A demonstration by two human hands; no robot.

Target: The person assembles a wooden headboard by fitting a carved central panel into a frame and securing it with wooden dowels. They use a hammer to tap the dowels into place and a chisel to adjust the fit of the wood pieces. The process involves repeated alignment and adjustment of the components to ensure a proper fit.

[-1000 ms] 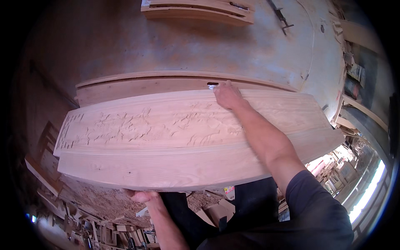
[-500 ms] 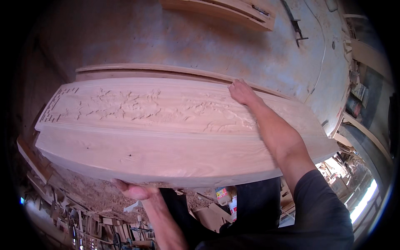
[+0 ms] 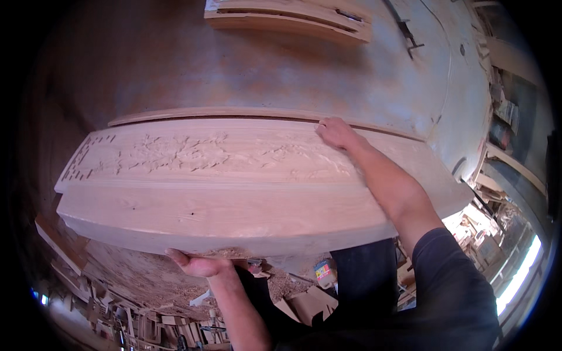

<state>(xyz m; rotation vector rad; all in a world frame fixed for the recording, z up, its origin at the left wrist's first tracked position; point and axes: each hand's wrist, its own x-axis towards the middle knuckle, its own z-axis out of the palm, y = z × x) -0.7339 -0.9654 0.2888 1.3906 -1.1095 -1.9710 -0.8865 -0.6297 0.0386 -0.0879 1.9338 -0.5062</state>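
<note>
A long pale wooden panel (image 3: 257, 212) lies lengthwise before me, with floral relief carving (image 3: 175, 153) along its far half and a row of short cut slots at its left end. My right hand (image 3: 338, 133) is closed over the panel's far edge, right of the middle, its fingertips hidden behind that edge. Beneath the near edge, left of the middle, my left hand (image 3: 202, 266) grips the panel from below; its fingers are partly hidden by the wood. A narrow wooden board (image 3: 211, 111) runs close behind the panel's far edge.
Beyond stands a thick slotted timber piece (image 3: 287, 22) on a stained grey surface, with a metal clamp (image 3: 410, 38) to its right. Wood shavings (image 3: 158, 281) and offcuts lie below the near edge, beside a small colourful box (image 3: 324, 274). More lumber lines the right side.
The panel's far edge has come down slightly in the picture, and less of the board behind it shows. Both hands keep their hold. The whole view has shifted a little.
</note>
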